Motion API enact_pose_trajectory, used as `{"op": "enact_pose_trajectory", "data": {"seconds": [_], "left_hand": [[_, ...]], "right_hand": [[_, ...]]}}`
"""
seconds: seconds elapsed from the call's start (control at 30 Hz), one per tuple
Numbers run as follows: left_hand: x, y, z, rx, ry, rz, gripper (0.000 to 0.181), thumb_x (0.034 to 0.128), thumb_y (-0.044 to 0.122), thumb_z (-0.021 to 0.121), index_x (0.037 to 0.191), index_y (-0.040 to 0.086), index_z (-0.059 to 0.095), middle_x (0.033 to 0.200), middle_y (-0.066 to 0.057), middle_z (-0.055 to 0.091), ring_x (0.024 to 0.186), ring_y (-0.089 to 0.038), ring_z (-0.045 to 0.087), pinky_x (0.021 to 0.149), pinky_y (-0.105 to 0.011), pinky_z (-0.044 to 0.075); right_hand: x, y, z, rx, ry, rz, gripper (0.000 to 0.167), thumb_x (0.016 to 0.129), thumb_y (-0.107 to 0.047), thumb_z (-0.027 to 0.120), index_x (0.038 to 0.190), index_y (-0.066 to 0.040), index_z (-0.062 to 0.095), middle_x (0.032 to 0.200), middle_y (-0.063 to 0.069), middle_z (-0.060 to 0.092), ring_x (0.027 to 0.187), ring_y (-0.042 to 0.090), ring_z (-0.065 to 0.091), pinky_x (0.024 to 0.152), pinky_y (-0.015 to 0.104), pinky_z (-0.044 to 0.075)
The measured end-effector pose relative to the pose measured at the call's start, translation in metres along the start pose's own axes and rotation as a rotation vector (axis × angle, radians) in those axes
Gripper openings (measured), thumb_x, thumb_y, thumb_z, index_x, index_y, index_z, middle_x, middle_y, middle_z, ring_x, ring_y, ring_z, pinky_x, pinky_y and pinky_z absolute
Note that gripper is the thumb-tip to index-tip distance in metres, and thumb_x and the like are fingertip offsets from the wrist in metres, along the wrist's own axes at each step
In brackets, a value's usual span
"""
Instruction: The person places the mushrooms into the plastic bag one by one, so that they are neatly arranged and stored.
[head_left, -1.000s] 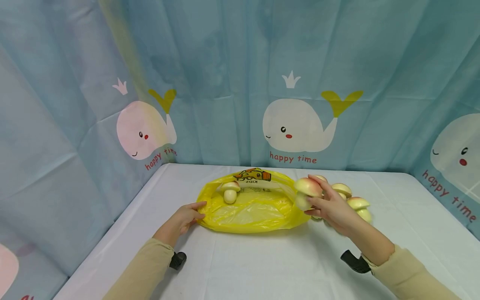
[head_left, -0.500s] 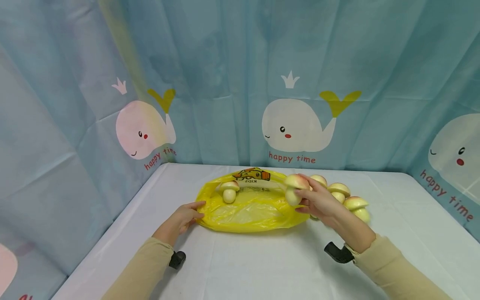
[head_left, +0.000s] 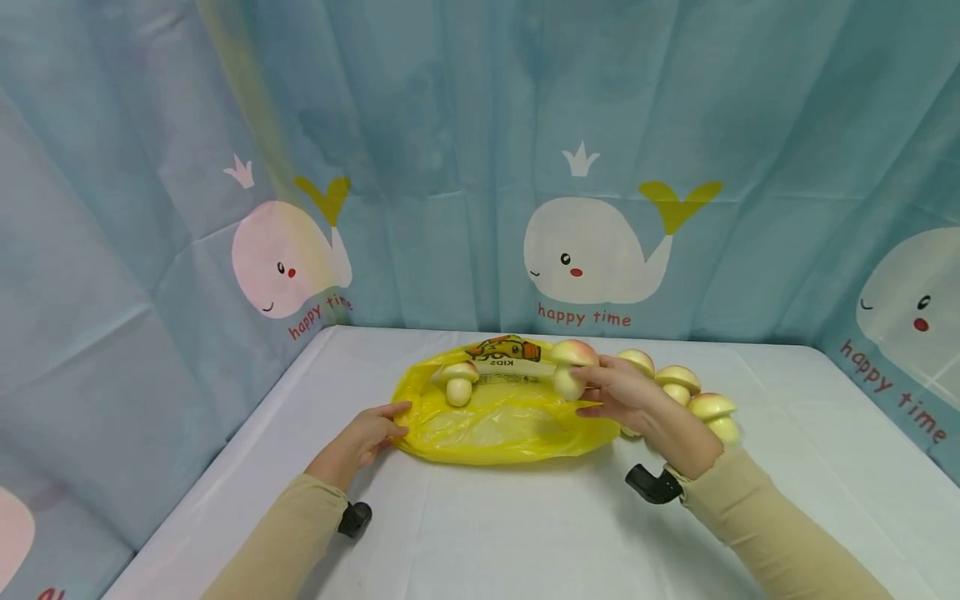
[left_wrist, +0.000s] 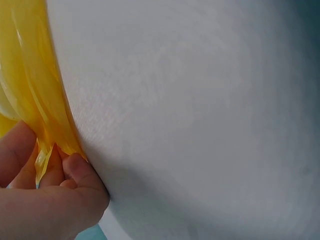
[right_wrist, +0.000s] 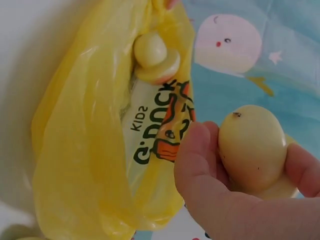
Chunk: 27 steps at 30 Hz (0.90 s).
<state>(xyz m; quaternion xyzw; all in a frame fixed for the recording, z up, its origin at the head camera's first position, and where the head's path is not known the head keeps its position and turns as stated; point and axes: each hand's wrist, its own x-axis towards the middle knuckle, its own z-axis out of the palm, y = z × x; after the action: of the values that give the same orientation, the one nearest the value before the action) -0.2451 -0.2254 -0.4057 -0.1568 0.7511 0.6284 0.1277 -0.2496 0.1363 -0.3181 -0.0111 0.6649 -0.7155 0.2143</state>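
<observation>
A yellow plastic bag [head_left: 487, 450] lies spread with its mouth open, and one toy mushroom [head_left: 459, 385] sits inside at its left. My left hand [head_left: 367, 435] grips the bag's left edge; the left wrist view shows the gathered plastic [left_wrist: 40, 90] between its fingers [left_wrist: 75, 170]. My right hand [head_left: 626, 392] holds another mushroom [head_left: 572, 367], cap up, over the right part of the bag. In the right wrist view its pale stem [right_wrist: 252, 147] shows between thumb and fingers.
Several more mushrooms [head_left: 712, 410] stand on the white table [head_left: 510, 533] to the right, close beside the bag, partly behind my right hand and forearm. A blue curtain [head_left: 450, 250] with whale prints hangs behind the table.
My right hand has moved left with its mushroom, from the bag's right edge to above the bag. My left hand has stayed on the bag's left edge.
</observation>
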Motion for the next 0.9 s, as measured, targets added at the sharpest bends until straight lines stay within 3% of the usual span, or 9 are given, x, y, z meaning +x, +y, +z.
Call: {"op": "enact_pose_trajectory", "data": {"seconds": [0.2,0.43,0.57,0.77,0.9], "left_hand": [[0.0,0.001,0.001,-0.008,-0.002,-0.005,0.053,0.0938,-0.006,0.056,0.145,0.0,0.042,0.156,-0.022,0.022,0.137,-0.034,0.027,0.106,-0.041,0.032],[0.0,0.0,0.0,-0.007,-0.006,0.004,0.054,0.0939,-0.007,0.055,0.145,0.0,0.042,0.156,-0.022,0.021,0.139,-0.035,0.026,0.11,-0.045,0.028],[-0.001,0.002,0.001,-0.001,-0.007,0.006,0.054,0.094,-0.007,0.055,0.146,0.0,0.041,0.157,-0.022,0.02,0.138,-0.035,0.026,0.11,-0.045,0.028],[-0.002,0.002,0.001,-0.002,-0.002,0.004,0.054,0.0941,-0.006,0.055,0.146,0.001,0.041,0.156,-0.022,0.022,0.137,-0.035,0.027,0.11,-0.045,0.027],[-0.001,0.001,0.001,0.004,-0.006,0.01,0.054,0.0942,-0.006,0.055,0.146,0.0,0.041,0.156,-0.022,0.021,0.137,-0.035,0.026,0.11,-0.045,0.027]], "right_hand": [[0.005,0.0,0.004,-0.01,0.026,0.026,0.056,0.1,-0.018,0.053,0.145,0.003,0.027,0.101,0.005,0.06,0.086,0.016,0.06,0.089,0.044,0.049],[0.012,-0.004,0.014,-0.01,0.03,0.057,0.056,0.1,-0.019,0.053,0.145,0.003,0.028,0.103,0.007,0.058,0.086,0.018,0.06,0.089,0.043,0.048],[0.018,-0.005,0.021,-0.003,0.04,0.076,0.051,0.1,-0.018,0.053,0.142,0.003,0.032,0.103,0.008,0.058,0.086,0.019,0.06,0.095,0.048,0.044],[0.028,-0.005,0.03,-0.034,0.045,0.109,0.04,0.1,-0.018,0.054,0.131,0.002,0.04,0.1,0.007,0.058,0.083,0.02,0.059,0.091,0.046,0.045],[0.036,-0.004,0.036,-0.038,0.052,0.142,0.038,0.099,-0.018,0.056,0.129,0.002,0.043,0.106,0.011,0.055,0.087,0.023,0.058,0.097,0.051,0.042]]}}
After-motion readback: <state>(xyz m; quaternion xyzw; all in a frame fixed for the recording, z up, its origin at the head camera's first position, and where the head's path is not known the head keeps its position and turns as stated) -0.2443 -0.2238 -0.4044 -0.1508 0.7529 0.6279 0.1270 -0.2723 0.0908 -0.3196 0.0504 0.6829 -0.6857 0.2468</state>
